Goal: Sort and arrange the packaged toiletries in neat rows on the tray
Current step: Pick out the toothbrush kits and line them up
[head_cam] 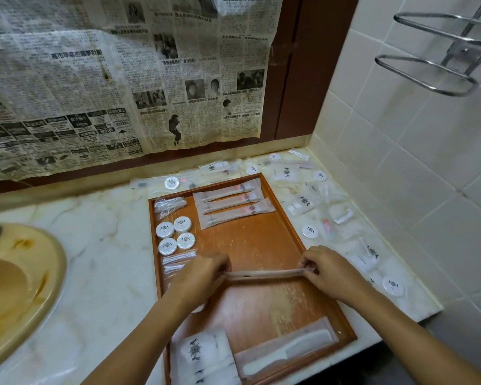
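A wooden tray (261,245) lies on the marble counter. Both hands hold one long thin clear packet (264,273) level above the tray's middle. My left hand (203,273) pinches its left end and my right hand (322,269) pinches its right end. On the tray, three long toothbrush packets (231,205) lie in a row at the back. Several round white soap discs (175,236) sit in a block at the left, with cotton-swab packets (168,205) behind them and thin flat packets (178,261) in front. A white comb in its packet (286,351) and flat logo sachets (200,354) lie at the near end.
Loose packets and round discs (310,232) are scattered on the counter right of and behind the tray. A yellow basin (20,273) is at the left. Newspaper (95,93) covers the back wall. A chrome rack (442,59) sticks out from the tiled right wall.
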`<control>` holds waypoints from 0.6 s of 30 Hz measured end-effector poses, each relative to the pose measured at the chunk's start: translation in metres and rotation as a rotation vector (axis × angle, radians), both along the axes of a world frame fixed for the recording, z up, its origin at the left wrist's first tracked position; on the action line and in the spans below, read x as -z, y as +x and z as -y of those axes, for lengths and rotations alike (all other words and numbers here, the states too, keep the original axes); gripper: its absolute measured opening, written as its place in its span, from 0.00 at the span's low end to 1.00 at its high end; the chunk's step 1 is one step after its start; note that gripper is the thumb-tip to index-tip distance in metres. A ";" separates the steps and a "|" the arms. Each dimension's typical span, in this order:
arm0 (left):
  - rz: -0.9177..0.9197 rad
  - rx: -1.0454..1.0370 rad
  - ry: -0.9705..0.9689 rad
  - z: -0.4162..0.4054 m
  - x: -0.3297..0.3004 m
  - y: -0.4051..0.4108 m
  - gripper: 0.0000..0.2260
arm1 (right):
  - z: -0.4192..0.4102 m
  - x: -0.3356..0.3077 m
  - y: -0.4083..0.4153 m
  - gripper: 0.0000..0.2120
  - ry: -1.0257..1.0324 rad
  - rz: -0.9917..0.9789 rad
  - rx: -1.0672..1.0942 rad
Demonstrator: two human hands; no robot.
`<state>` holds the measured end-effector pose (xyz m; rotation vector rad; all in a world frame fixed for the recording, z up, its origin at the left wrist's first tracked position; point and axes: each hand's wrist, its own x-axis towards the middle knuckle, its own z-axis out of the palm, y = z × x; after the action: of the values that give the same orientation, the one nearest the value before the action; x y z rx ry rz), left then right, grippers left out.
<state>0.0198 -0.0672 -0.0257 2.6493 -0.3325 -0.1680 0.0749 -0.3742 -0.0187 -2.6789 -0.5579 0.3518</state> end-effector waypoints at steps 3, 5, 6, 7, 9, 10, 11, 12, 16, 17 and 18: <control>0.005 0.045 0.001 0.007 -0.001 -0.019 0.03 | 0.006 0.003 -0.013 0.08 -0.001 0.028 0.003; 0.014 0.074 -0.005 0.013 0.000 -0.030 0.04 | 0.011 0.006 -0.023 0.09 0.003 0.047 0.015; 0.021 0.090 -0.005 0.016 0.001 -0.036 0.05 | 0.014 0.007 -0.027 0.09 0.003 0.061 0.021; 0.023 0.105 -0.003 0.019 0.001 -0.041 0.06 | 0.017 0.008 -0.032 0.09 0.000 0.077 0.024; 0.014 0.129 -0.007 0.024 0.003 -0.051 0.07 | 0.023 0.011 -0.041 0.07 -0.008 0.113 0.022; 0.009 0.142 -0.004 0.026 0.004 -0.056 0.08 | 0.025 0.013 -0.045 0.07 -0.010 0.128 0.021; 0.014 0.155 0.006 0.029 0.004 -0.060 0.09 | 0.027 0.015 -0.049 0.07 -0.015 0.141 0.023; 0.022 0.166 0.021 0.032 0.005 -0.063 0.09 | 0.030 0.017 -0.052 0.07 -0.021 0.156 0.023; 0.030 0.198 0.048 0.042 0.003 -0.072 0.11 | 0.036 0.028 -0.063 0.08 -0.011 0.222 -0.010; 0.026 0.202 0.058 0.043 0.003 -0.073 0.12 | 0.037 0.030 -0.066 0.08 -0.013 0.228 -0.010; 0.024 0.203 0.066 0.044 0.003 -0.074 0.12 | 0.038 0.031 -0.068 0.08 -0.015 0.236 -0.008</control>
<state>-0.0546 -0.1109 -0.0282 2.6808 -0.6148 -0.2154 0.0074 -0.4123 -0.0499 -2.7519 -0.6366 0.0415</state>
